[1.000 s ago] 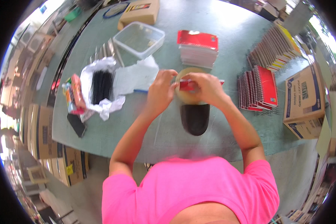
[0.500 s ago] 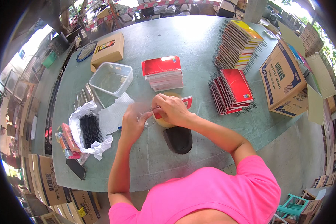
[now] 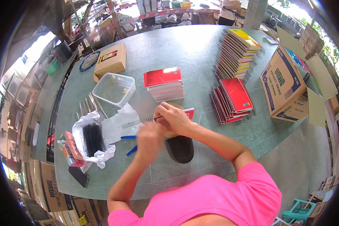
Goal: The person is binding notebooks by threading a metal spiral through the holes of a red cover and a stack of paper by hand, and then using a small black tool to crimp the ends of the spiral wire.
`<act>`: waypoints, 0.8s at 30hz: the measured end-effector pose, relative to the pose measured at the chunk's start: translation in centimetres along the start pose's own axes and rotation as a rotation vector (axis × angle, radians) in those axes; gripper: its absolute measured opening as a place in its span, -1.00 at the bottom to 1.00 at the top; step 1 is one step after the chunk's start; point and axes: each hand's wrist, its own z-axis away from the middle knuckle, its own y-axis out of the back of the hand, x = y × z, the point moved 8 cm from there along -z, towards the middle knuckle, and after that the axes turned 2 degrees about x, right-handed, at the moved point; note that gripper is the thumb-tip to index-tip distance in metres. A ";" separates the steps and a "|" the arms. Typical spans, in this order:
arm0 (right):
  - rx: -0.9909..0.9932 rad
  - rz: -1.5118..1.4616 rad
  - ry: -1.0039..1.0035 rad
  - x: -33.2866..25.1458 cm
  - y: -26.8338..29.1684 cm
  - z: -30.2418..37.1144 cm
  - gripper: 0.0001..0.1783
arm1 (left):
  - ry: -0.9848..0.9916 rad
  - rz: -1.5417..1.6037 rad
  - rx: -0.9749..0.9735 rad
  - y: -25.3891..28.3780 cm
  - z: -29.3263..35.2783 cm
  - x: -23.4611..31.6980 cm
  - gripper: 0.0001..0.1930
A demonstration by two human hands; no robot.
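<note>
My right hand point(image 3: 175, 118) is closed on a small red notebook point(image 3: 189, 113), most of which its fingers hide. A dark wire spiral coil point(image 3: 136, 122) sticks out leftward from the notebook's edge. My left hand point(image 3: 150, 139), smeared by motion, is just below the coil and beside the right fingers; whether it touches either cannot be made out. Under the hands is a round yellowish thing point(image 3: 171, 134), largely covered. Nearer me lies a dark, rounded, sole-shaped pad point(image 3: 180, 150). Blue-handled pliers point(image 3: 131, 150) rest partly behind my left hand.
A stack of red-covered pads point(image 3: 163, 78) stands beyond my hands, beside a clear plastic tub point(image 3: 115, 90). Black coils point(image 3: 93, 139) lie in white paper at left. Spiral-bound red notebooks point(image 3: 235, 96), yellow ones point(image 3: 239, 52) and an open carton point(image 3: 284, 83) are at right.
My left hand has moved right and toward me, off the coil's far end. The coil and the blue pliers handles now show. My right hand stays on the notebook.
</note>
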 end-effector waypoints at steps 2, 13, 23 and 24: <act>0.011 -0.057 -0.010 0.2 0.3 0.1 -0.82 | 0.063 0.007 -0.249 -4.2 2.5 2.5 -0.73; -0.179 0.097 -0.102 1.2 3.2 1.1 -0.80 | 0.293 0.203 -0.387 -7.6 5.9 2.8 -0.46; 0.058 -0.852 -0.446 7.6 1.2 3.5 -0.77 | 0.568 0.635 -0.312 -6.0 6.0 0.1 -0.36; 0.040 -0.821 -0.462 8.1 1.2 3.6 -0.78 | 0.500 0.652 -0.163 -3.1 4.5 -0.3 -0.37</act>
